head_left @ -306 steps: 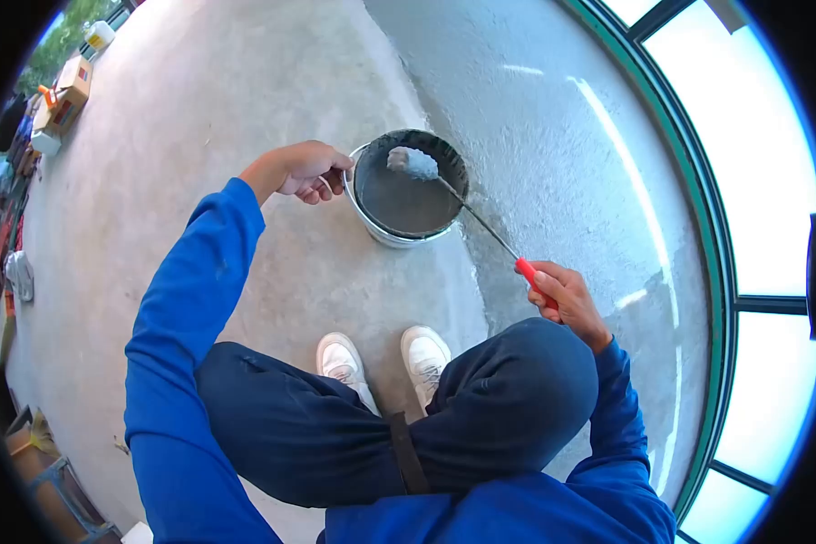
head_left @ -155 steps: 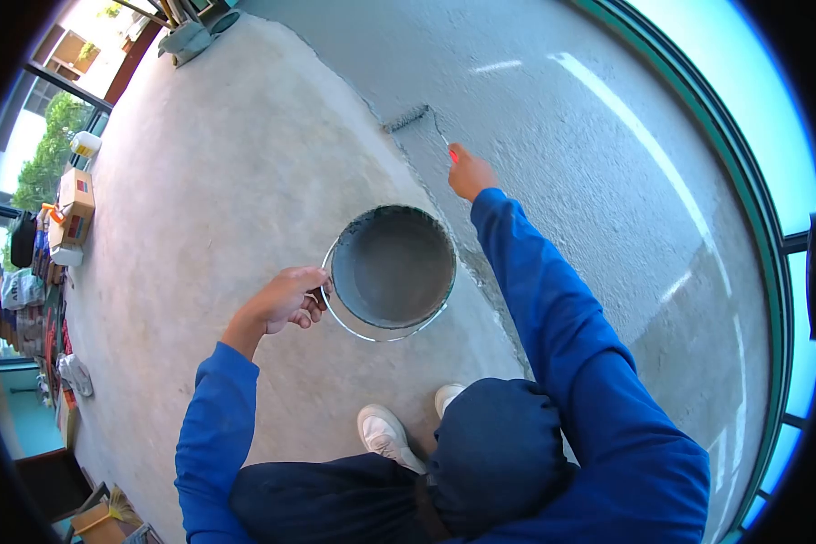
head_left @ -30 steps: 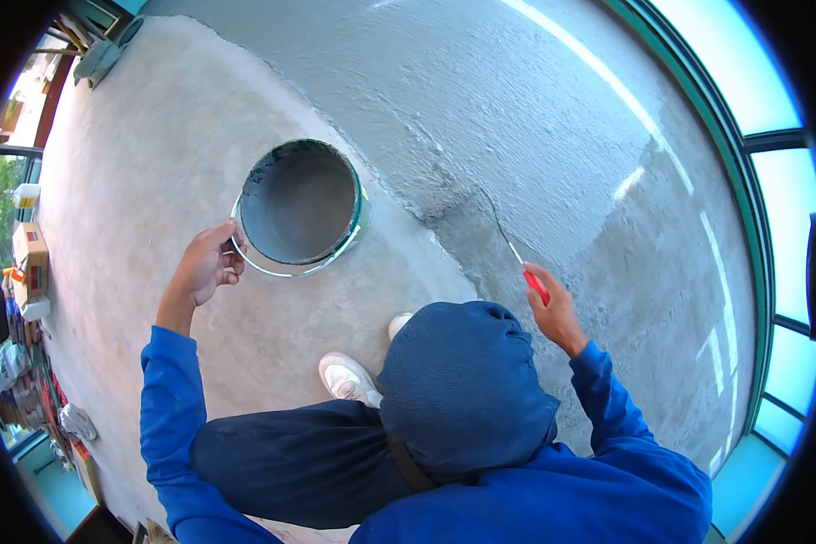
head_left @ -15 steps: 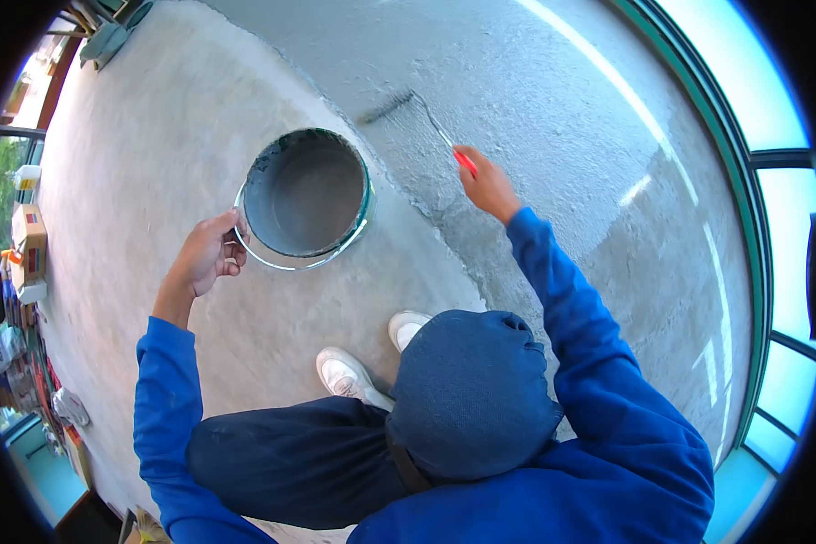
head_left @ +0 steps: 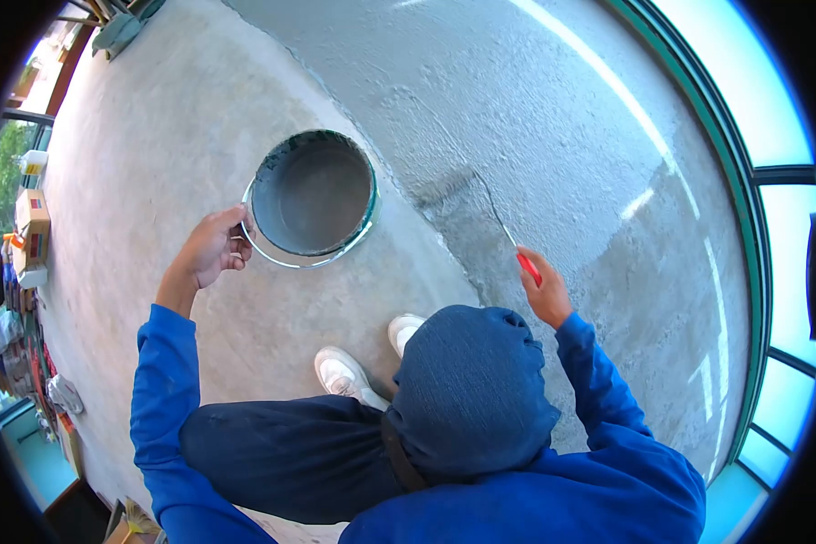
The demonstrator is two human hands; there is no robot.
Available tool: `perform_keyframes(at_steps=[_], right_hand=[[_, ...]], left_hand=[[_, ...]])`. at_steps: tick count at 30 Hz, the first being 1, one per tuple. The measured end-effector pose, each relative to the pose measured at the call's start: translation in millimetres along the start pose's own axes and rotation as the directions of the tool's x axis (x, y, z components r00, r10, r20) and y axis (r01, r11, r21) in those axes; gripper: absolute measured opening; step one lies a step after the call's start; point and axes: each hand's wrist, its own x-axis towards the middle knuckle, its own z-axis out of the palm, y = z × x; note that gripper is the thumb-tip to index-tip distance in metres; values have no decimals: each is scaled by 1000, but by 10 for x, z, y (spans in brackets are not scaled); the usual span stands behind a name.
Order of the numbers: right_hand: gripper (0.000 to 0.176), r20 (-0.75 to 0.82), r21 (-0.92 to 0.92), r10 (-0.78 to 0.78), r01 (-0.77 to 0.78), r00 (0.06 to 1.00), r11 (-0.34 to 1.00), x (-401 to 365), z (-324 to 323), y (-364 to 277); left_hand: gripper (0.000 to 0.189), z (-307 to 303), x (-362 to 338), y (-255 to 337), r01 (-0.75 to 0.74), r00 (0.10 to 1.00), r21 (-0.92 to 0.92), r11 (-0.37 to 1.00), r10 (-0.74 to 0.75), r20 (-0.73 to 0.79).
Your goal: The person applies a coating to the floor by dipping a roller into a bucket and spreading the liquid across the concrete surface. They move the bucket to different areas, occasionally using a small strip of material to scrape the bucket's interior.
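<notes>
Crouched posture, view straight down over a dark-blue knee [head_left: 470,392].

- Left hand [head_left: 210,252]: fingers curled shut on the left edge of a round metal bucket with a green rim [head_left: 265,195], at the rim or the thin wire handle; cannot tell which. Bucket stands upright on the bare pale concrete floor [head_left: 181,118], grey paint inside.
- Right hand [head_left: 544,292]: clenched around the red plastic grip [head_left: 527,267] of a long thin-wire paint roller [head_left: 494,213]. Wire runs up and left from the fist to the grey roller sleeve [head_left: 444,188].
- Sleeve lies flat on the floor, right at the border between bare concrete and the wet grey coated floor [head_left: 553,109], to the right of the bucket and apart from it.
- Two white shoes [head_left: 344,374] planted on bare concrete below the bucket, between the two arms.
- Both arms in bright blue sleeves [head_left: 159,381].
- Green-framed window [head_left: 743,236] curves along the right side, beyond the coated area.
- Cardboard boxes [head_left: 29,231] and clutter at the far left edge, well apart from the hands.
</notes>
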Motion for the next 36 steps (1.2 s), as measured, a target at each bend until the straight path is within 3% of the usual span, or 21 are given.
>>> perform_keyframes(at_steps=[6, 10, 14, 16, 21, 24, 27, 30, 36], right_hand=[[41, 32, 46, 23, -24, 999, 999, 375, 253, -180], [38, -82, 15, -117, 119, 990, 993, 1275, 722, -417], [36, -95, -40, -133, 130, 987, 991, 2322, 1018, -823], [33, -148, 21, -275, 281, 950, 959, 2812, 1069, -961], [36, -87, 29, -167, 170, 982, 985, 3749, 1049, -1538], [38, 42, 126, 29, -34, 999, 992, 4192, 1056, -1933], [39, 17, 189, 8, -11, 1000, 982, 4606, 1262, -2035], [40, 62, 141, 13, -21, 998, 990, 4770, 1365, -2151], [38, -76, -96, -354, 346, 932, 933, 4683, 1443, -1596]], left_hand=[[30, 1, -9, 3, -12, 1000, -10, 1000, 12, 16], [31, -28, 9, -12, 3, 1000, -15, 1000, -3, 30], [32, -43, 4, -9, 1, 999, 6, 1000, -1, 32], [33, -57, 16, -22, 13, 999, 16, 1000, -14, 34], [32, -71, 50, -62, 26, 999, -18, 1000, -25, 37], [33, -97, 69, -77, 30, 998, -28, 999, -29, 56], [33, -109, 82, -90, 45, 996, -48, 998, -41, 80], [36, -107, 93, -105, 60, 996, -51, 997, -57, 66], [36, -136, 127, -124, 56, 996, -53, 997, -52, 67]])
